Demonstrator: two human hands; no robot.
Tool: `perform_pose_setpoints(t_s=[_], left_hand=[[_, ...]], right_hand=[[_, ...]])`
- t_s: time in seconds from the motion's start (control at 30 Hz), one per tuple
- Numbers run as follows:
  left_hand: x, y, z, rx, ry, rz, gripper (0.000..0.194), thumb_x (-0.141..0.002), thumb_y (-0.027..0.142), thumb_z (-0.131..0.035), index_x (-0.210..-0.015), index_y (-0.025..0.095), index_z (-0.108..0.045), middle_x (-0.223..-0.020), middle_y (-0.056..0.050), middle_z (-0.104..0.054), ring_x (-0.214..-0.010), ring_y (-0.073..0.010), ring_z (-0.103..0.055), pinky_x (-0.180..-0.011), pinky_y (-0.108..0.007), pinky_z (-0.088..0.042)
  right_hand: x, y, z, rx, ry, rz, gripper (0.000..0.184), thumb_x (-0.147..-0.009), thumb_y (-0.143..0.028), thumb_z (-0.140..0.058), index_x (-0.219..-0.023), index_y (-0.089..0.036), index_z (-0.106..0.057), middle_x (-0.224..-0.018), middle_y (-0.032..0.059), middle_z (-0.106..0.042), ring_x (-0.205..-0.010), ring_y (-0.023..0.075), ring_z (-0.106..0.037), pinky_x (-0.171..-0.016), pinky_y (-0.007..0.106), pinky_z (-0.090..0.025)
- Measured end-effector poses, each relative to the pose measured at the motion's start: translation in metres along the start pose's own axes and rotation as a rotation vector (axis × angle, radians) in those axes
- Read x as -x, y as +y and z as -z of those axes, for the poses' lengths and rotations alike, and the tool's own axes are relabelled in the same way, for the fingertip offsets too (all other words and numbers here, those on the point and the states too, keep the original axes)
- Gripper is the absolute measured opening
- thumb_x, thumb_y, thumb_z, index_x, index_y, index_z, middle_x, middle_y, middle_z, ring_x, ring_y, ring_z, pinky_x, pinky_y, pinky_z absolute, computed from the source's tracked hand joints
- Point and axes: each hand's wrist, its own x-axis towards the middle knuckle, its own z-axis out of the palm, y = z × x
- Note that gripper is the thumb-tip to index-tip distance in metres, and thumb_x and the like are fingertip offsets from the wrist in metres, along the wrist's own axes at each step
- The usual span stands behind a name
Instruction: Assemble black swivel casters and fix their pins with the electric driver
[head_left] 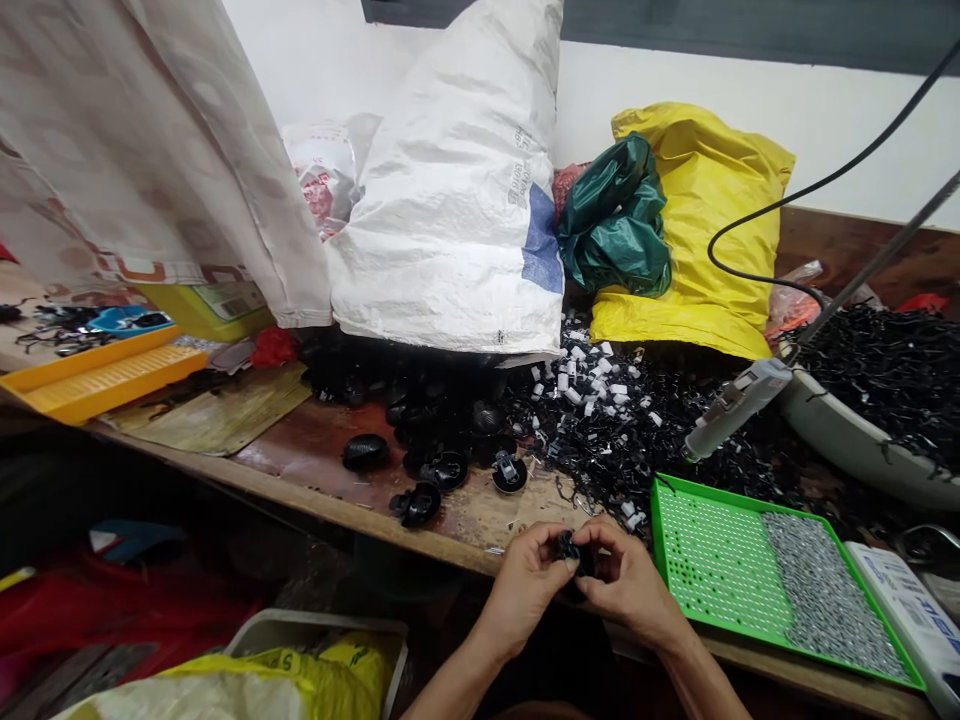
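My left hand and my right hand meet above the table's front edge, both pinching a small black plastic part. Its shape is mostly hidden by my fingers. Just beyond them, rounded black plastic pieces, such as one with a clear insert and another, lie on the worn wooden table. To the right of my right hand sits a green perforated tray, with a bed of small grey metal pieces in its right half.
A heap of black clips with white bits spreads behind my hands. A pale basin of black pieces and a grey-white tool with a cable stand at right. White and yellow sacks line the back; a curtain hangs left.
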Motion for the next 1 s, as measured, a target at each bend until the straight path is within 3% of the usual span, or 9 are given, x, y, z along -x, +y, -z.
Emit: perform_pose_setpoints(t_s=[0.13, 0.23, 0.37, 0.47, 0.57, 0.67, 0.8, 1.0], left_hand=[[-0.007, -0.012, 0.009, -0.133, 0.057, -0.079, 0.021, -0.057, 0.006, -0.060, -0.075, 0.016, -0.062, -0.072, -0.002, -0.059, -0.071, -0.0158, -0.054, -0.068, -0.025, -0.040], [-0.013, -0.021, 0.013, -0.229, 0.108, -0.146, 0.020, -0.059, 0.008, -0.058, -0.076, 0.016, -0.061, -0.075, -0.002, -0.057, -0.072, -0.0156, -0.053, -0.068, -0.024, -0.040], [-0.016, -0.024, 0.016, -0.354, 0.102, -0.187, 0.019, -0.060, 0.010, -0.055, -0.078, 0.016, -0.060, -0.077, -0.003, -0.057, -0.076, -0.0165, -0.053, -0.070, -0.025, -0.040], [-0.014, -0.022, 0.017, -0.340, 0.093, -0.160, 0.016, -0.061, 0.013, -0.055, -0.077, 0.016, -0.058, -0.073, -0.001, -0.057, -0.071, -0.0151, -0.053, -0.066, -0.024, -0.041], [-0.012, -0.021, 0.017, -0.270, 0.118, -0.150, 0.016, -0.061, 0.015, -0.058, -0.077, 0.016, -0.058, -0.071, 0.000, -0.056, -0.069, -0.0142, -0.053, -0.065, -0.023, -0.040], [-0.011, -0.020, 0.015, -0.186, 0.156, -0.130, 0.017, -0.059, 0.015, -0.060, -0.077, 0.016, -0.057, -0.069, 0.001, -0.057, -0.069, -0.0140, -0.053, -0.066, -0.023, -0.040], [-0.011, -0.017, 0.014, -0.099, 0.188, -0.089, 0.021, -0.057, 0.016, -0.063, -0.077, 0.015, -0.058, -0.068, 0.000, -0.058, -0.067, -0.0134, -0.053, -0.064, -0.023, -0.039], [-0.011, -0.012, 0.013, -0.026, 0.216, -0.053, 0.025, -0.056, 0.018, -0.065, -0.080, 0.015, -0.060, -0.068, 0.000, -0.061, -0.065, -0.0132, -0.054, -0.064, -0.023, -0.041]], right_hand=[[-0.012, -0.009, 0.018, 0.268, -0.072, -0.042, 0.017, -0.067, -0.017, -0.053, -0.082, -0.018, -0.059, -0.075, 0.0001, -0.057, -0.062, 0.0113, -0.054, -0.055, 0.021, -0.042], [-0.034, -0.012, 0.027, 0.640, 0.085, -0.104, 0.016, -0.071, -0.014, -0.049, -0.083, -0.017, -0.059, -0.082, 0.0043, -0.060, -0.075, 0.0154, -0.057, -0.068, 0.026, -0.042], [-0.057, -0.006, 0.023, 0.729, 0.168, -0.178, 0.021, -0.063, -0.002, -0.048, -0.076, -0.014, -0.060, -0.076, 0.0100, -0.061, -0.075, 0.0220, -0.058, -0.068, 0.033, -0.039], [-0.063, -0.003, 0.026, 0.662, 0.154, -0.160, 0.022, -0.059, -0.003, -0.051, -0.073, -0.016, -0.060, -0.065, 0.0046, -0.060, -0.068, 0.0199, -0.058, -0.066, 0.031, -0.039], [-0.065, -0.001, 0.040, 0.519, 0.151, -0.116, 0.020, -0.063, -0.012, -0.052, -0.080, -0.019, -0.060, -0.064, 0.0007, -0.059, -0.064, 0.0168, -0.056, -0.063, 0.028, -0.040], [-0.065, 0.001, 0.050, 0.332, 0.171, -0.116, 0.017, -0.068, -0.025, -0.051, -0.082, -0.018, -0.058, -0.066, 0.0001, -0.057, -0.056, 0.0140, -0.054, -0.054, 0.026, -0.041], [-0.061, 0.000, 0.054, 0.066, 0.176, -0.151, 0.030, -0.067, -0.039, -0.053, -0.086, -0.017, -0.056, -0.062, -0.0018, -0.054, -0.044, 0.0105, -0.049, -0.038, 0.022, -0.038], [-0.053, -0.008, 0.064, -0.197, 0.218, -0.201, 0.037, -0.060, -0.044, -0.062, -0.084, -0.017, -0.057, -0.063, -0.0007, -0.058, -0.043, 0.0089, -0.049, -0.036, 0.020, -0.037]])
